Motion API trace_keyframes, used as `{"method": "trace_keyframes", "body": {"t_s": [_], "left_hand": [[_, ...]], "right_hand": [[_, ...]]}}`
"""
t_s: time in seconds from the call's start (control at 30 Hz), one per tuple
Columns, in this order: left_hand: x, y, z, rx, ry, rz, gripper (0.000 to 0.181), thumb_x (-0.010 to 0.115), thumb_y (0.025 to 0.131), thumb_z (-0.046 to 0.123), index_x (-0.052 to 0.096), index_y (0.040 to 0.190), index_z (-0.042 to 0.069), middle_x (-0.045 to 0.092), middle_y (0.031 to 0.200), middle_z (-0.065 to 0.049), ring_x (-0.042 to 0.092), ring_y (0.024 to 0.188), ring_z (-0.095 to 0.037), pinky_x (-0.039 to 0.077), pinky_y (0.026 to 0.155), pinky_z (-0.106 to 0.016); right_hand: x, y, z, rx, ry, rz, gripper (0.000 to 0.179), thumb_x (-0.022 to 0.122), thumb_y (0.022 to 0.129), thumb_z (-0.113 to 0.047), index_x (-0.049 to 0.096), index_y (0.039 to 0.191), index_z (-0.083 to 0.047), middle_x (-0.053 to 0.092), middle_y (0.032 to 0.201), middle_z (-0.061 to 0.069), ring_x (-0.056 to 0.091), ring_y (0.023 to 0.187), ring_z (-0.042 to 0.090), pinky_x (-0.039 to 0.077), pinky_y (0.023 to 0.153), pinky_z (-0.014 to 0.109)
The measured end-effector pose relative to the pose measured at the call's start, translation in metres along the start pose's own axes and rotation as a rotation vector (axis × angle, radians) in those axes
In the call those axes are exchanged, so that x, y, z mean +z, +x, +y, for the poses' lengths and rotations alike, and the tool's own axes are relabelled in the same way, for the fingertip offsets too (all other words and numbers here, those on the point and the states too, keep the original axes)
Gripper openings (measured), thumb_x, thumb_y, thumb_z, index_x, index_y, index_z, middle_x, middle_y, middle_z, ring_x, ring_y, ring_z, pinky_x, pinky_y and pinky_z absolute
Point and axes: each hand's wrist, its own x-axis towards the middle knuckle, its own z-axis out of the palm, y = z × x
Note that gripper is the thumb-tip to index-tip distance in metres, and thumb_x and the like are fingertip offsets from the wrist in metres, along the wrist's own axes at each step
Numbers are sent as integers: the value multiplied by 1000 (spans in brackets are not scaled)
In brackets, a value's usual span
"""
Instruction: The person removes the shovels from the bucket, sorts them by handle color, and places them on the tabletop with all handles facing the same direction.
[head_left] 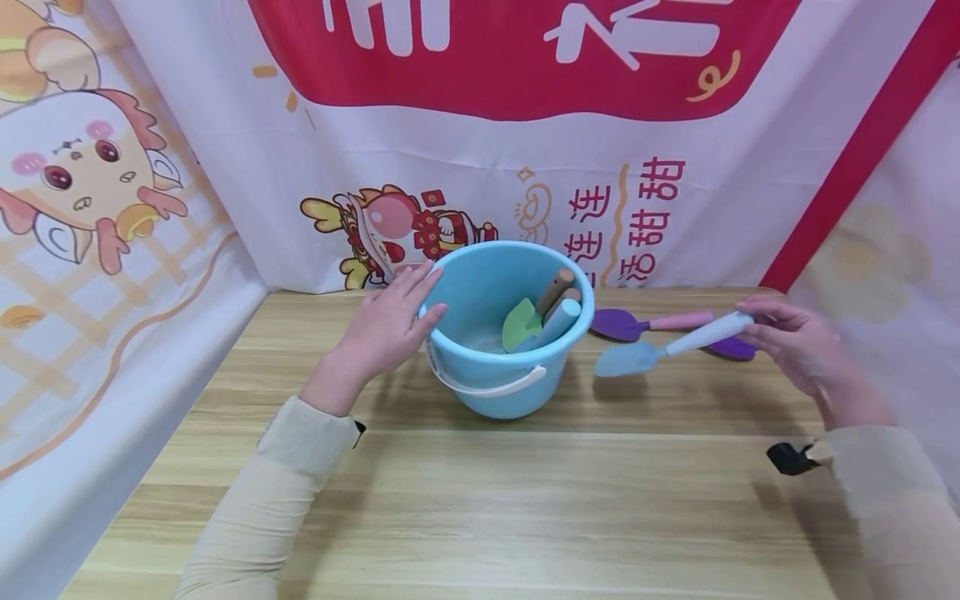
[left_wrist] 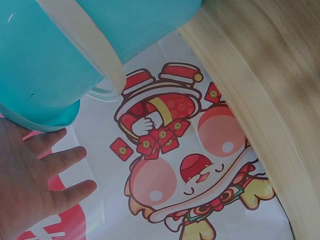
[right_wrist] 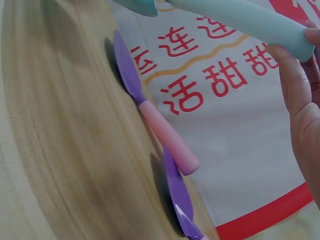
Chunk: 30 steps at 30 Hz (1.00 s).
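A light blue bucket [head_left: 498, 387] with a white handle [head_left: 495, 390] stands upright near the back of the wooden table. At its left rim rests my left hand [head_left: 386, 325], its fingers extended, as the left wrist view also shows beside the bucket wall [left_wrist: 45, 65]. My right hand [head_left: 791, 342] pinches the end of a light blue toy shovel [head_left: 705, 336], holding it above the table with its blade pointing toward the bucket. Inside the bucket lean a green blade [head_left: 520, 325], a light blue handle [head_left: 561, 321] and brown handles [head_left: 555, 292].
Right of the bucket, a purple toy shovel with a pink handle [right_wrist: 170, 137] lies along the table's back edge. Another purple blade [right_wrist: 177, 190] lies by its handle end. Printed cloth [head_left: 465, 150] hangs behind the wooden table [head_left: 525, 508], with more cloth at both sides.
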Motion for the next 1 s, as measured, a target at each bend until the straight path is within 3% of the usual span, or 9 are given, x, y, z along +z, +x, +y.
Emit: {"method": "trace_keyframes", "body": {"t_s": [0.3, 0.4, 0.7, 1.0], "left_hand": [[1, 0, 0, 0, -3, 5, 67, 38, 108, 50, 23, 165, 18, 20, 170, -8, 13, 156, -33, 25, 113, -71], [1, 0, 0, -1, -3, 3, 67, 37, 108, 51, 23, 165, 19, 19, 170, -7, 13, 156, -32, 25, 114, -71], [1, 0, 0, 0, -4, -4, 68, 37, 108, 52, 23, 165, 19, 18, 170, -7, 12, 156, -31, 24, 114, -70], [0, 0, 0, 4, 4, -3, 68, 34, 108, 54, 22, 165, 18, 18, 171, -7, 12, 156, -32, 23, 115, -70]], "right_hand": [[-2, 0, 5, 107, -107, 0, 38, 46, 98, 22, 73, 120, 4, 67, 121, 3, 65, 104, 15, 56, 90, 24], [-3, 0, 10, 108, -137, -2, 40, 47, 97, 23, 73, 120, 3, 67, 121, 2, 64, 104, 13, 56, 89, 23], [-1, -2, 18, 139, -54, -46, 43, 44, 97, 25, 73, 121, 4, 66, 124, 4, 68, 108, 14, 56, 92, 29], [0, -3, 16, 189, -55, -48, 42, 47, 97, 23, 71, 125, 4, 70, 122, 5, 68, 106, 14, 56, 92, 27]]}}
